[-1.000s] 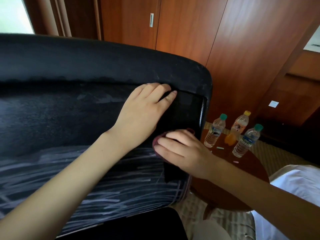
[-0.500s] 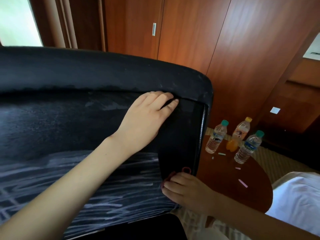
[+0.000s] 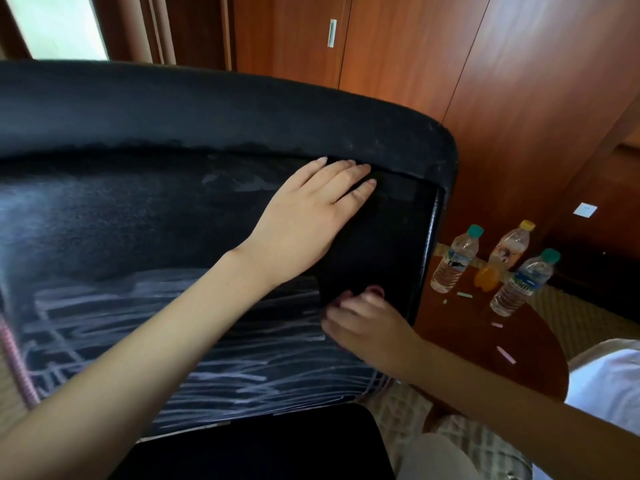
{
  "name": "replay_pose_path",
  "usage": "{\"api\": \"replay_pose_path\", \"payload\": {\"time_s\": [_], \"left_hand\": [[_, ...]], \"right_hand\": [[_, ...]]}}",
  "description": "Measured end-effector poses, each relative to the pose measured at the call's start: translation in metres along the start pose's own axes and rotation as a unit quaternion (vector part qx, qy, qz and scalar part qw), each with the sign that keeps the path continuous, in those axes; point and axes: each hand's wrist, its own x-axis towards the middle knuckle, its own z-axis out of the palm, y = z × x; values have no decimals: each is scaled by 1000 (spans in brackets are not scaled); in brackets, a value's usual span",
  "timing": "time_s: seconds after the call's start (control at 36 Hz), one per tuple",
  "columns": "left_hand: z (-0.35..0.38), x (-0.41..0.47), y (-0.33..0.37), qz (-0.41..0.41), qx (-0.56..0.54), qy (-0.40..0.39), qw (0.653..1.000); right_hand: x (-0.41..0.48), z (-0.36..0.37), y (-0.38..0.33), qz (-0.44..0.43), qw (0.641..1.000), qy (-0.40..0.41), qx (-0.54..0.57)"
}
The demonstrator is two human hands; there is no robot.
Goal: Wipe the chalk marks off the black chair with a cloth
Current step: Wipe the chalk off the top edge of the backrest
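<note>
The black chair (image 3: pixel 214 109) fills the left and middle of the view, its backrest facing me. White chalk marks (image 3: pixel 173 344) streak the lower half of the backrest; the upper part and a strip on the right look dark. My left hand (image 3: pixel 311 216) lies flat on the upper right of the backrest, fingers straight, just under the top edge. My right hand (image 3: pixel 367 327) is blurred at the lower right of the backrest and holds a dark reddish cloth (image 3: pixel 375 290) against it. Only the cloth's rim shows above my fingers.
A round wooden table (image 3: pixel 485 362) stands right of the chair with three plastic bottles (image 3: pixel 453 261) and small chalk pieces (image 3: pixel 505 355) on it. Wooden wardrobe doors (image 3: pixel 415 57) rise behind. A pink ribbed hose (image 3: pixel 17 368) hangs at the left edge. White fabric (image 3: pixel 609 386) lies at the right.
My right hand with the cloth slid down the right side of the backrest and has come partly back up. My left hand stayed pressed near the top edge.
</note>
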Motion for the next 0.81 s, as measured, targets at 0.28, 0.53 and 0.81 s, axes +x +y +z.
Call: {"api": "replay_pose_path", "payload": {"time_s": [0.28,0.53,0.81], "left_hand": [[-14,-11,0,-24,-25,14,999],[-30,-66,-17,-134,-21,64,989],[-25,-71,-27,-113,-12,34,993]], "right_hand": [[-29,-6,-17,-63,996,-54,22],[79,-51,11,-8,991,131,14],[6,5,0,-61,998,-20,10]]}}
